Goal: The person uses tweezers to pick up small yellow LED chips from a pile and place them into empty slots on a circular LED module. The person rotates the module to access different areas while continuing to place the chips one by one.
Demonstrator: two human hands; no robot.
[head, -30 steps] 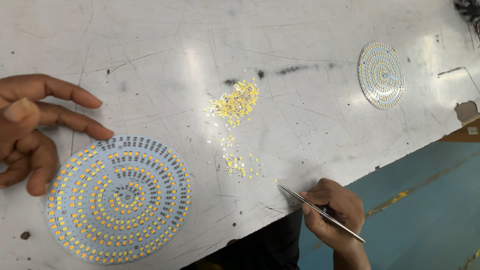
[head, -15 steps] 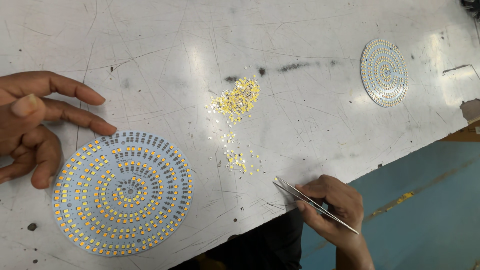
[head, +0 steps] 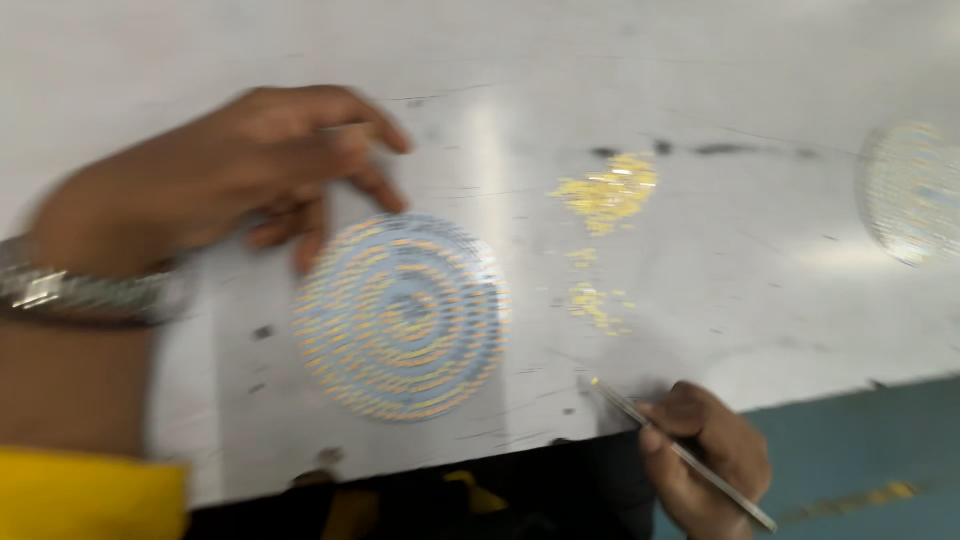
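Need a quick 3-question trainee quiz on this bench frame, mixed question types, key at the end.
1. True or false: the right hand holds thin metal tweezers.
2. What does the left hand touch?
A. the far round board at the right edge
B. the near round board with rings of small parts
C. the yellow pile
3. Fill in: the loose pile of tiny parts on the white table is ____ in colour.

Key
1. True; the tips point toward the near round board.
2. B; its fingers rest on the board's upper-left edge. The far board lies untouched.
3. Yellow.
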